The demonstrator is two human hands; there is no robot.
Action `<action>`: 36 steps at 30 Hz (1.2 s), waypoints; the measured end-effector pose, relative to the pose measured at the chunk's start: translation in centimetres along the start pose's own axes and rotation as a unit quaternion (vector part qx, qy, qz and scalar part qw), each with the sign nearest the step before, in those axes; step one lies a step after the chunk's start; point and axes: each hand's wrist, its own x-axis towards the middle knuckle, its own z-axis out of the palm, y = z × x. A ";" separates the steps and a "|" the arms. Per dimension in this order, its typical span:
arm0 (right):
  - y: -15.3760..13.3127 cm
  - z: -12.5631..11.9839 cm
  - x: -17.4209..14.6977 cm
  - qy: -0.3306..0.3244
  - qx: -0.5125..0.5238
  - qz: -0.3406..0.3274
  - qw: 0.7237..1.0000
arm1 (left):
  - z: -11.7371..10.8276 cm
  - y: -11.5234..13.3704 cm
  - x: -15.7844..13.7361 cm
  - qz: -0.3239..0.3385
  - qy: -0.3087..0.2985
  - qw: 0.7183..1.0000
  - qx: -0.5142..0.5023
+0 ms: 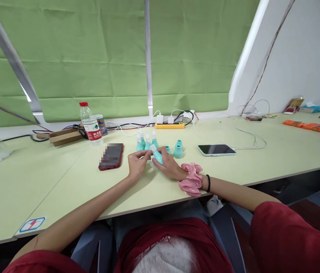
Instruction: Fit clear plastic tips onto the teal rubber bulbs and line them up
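My right hand (pixel 169 163) is closed round a turquoise squeeze bulb (pixel 158 157), held tilted with its clear nozzle (pixel 153 148) pointing up and left. Fingertips of my left hand (pixel 138 163) pinch together at that nozzle's end. Below the hands, partly hidden, is something clear and whitish (pixel 153 165) that I cannot make out. Just beyond my left hand stand several turquoise bulbs (pixel 147 145) with clear nozzles on top. Behind my right hand are open-necked turquoise bulbs (pixel 178 151) without nozzles, one partly covered by the hand.
A red-cased phone (pixel 111 156) lies left of my hands, and a light-cased phone (pixel 217 149) lies to the right. Farther back are a water bottle (pixel 91 127), a can (pixel 101 125), a cardboard tray (pixel 66 137) and a yellow power strip (pixel 170 125) with cables. Orange items (pixel 307 125) lie far right.
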 end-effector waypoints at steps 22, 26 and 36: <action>0.2 -0.8 0.2 0.016 0.079 0.023 0.997 | -0.6 0.8 0.4 -0.044 -0.072 0.996 -0.037; 0.3 -0.8 0.2 0.003 0.073 0.022 0.997 | -1.0 0.8 0.9 -0.044 -0.093 0.995 -0.016; 0.1 -0.7 0.1 -0.005 0.066 0.009 0.998 | -0.9 1.5 1.0 0.020 -0.085 0.994 0.063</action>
